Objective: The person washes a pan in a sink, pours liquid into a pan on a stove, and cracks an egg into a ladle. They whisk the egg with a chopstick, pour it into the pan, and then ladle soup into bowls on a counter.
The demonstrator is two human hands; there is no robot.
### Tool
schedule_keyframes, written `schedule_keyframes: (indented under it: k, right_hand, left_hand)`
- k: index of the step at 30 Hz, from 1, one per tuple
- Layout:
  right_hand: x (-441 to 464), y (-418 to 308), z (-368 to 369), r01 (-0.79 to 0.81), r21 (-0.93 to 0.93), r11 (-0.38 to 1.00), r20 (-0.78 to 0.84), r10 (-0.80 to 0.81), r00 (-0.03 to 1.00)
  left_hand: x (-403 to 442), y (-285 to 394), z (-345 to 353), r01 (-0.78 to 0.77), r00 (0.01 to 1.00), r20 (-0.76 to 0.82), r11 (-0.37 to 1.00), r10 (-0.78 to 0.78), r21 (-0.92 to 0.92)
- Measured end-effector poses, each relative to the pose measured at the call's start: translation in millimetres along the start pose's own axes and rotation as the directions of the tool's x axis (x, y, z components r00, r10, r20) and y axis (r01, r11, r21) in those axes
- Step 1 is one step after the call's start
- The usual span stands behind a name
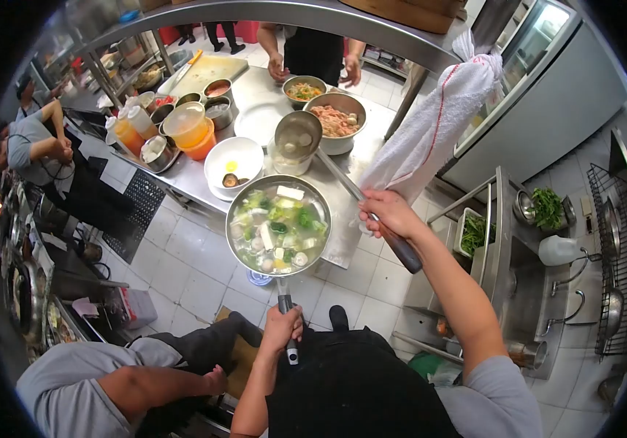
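My left hand [282, 325] is closed around the dark handle of a frying pan [280, 275], held level in front of my apron. In the pan is a pale soup [284, 223] with green leaves, white blocks and round pieces. My right hand [390, 214] grips the long handle of a ladle [341, 174]. Its bowl, with liquid and pale round pieces in it, hangs over a pale round container [289, 165] on the steel table, just beyond the pan. A white bowl [215, 155] with dark mushroom pieces and something yellow stands left of the ladle.
Beyond are a pot of pinkish meat [359, 109], sauce bottles [128, 135], an orange tub [199, 140] and a cutting board [215, 73] with a knife. A towel [437, 120] hangs at right, near a sink [521, 288]. Co-workers stand at left, lower left and across the table.
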State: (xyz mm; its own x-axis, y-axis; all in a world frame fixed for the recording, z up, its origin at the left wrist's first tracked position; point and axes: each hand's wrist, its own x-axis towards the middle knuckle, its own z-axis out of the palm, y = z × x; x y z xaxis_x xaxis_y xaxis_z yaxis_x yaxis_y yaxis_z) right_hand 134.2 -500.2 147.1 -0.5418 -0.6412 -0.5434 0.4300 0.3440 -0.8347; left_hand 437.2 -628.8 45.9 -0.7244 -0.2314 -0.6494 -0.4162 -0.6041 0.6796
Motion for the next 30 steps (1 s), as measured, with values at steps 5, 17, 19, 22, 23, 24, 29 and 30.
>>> schedule_keyframes:
  k: [5, 17, 19, 22, 23, 24, 29, 30]
  right_hand:
    - [19, 11, 6, 0.020, -0.161, 0.987, -0.048, -0.028, 0.998]
    - [-107, 17, -19, 0.169, -0.605, 0.778, 0.005, -0.208, 0.978]
    - [-134, 19, -25, 0.097, -0.522, 0.847, 0.038, -0.091, 0.995]
    - [-153, 23, -28, 0.035, -0.567, 0.823, 0.105, 0.030, 0.994]
    - [-155, 23, -25, 0.098, -0.661, 0.744, 0.165, 0.017, 0.986]
    - [-156, 24, -24, 0.165, -0.738, 0.654, 0.227, 0.011, 0.974]
    - [-153, 46, -35, 0.025, -0.620, 0.784, 0.229, 0.150, 0.962]
    - [-154, 48, -35, -0.104, -0.491, 0.865, 0.203, 0.229, 0.952]
  left_hand:
    - [-3, 3, -8, 0.023, 1.000, 0.008, 1.000, -0.023, -0.005]
    - [-5, 10, -16, 0.055, 0.998, -0.019, 0.998, -0.055, 0.034]
    - [-6, 14, -16, 0.056, 0.998, -0.030, 0.997, -0.054, 0.048]
    - [-7, 16, -18, 0.052, 0.998, -0.021, 0.996, -0.051, 0.071]
    - [-6, 16, -18, 0.052, 0.998, -0.027, 0.997, -0.051, 0.064]
    - [-7, 15, -19, 0.047, 0.999, -0.024, 0.997, -0.046, 0.057]
    - [-1, 7, -25, 0.011, 1.000, -0.005, 0.998, -0.011, 0.059]
    - [-2, 6, -25, 0.010, 1.000, -0.011, 0.998, -0.009, 0.056]
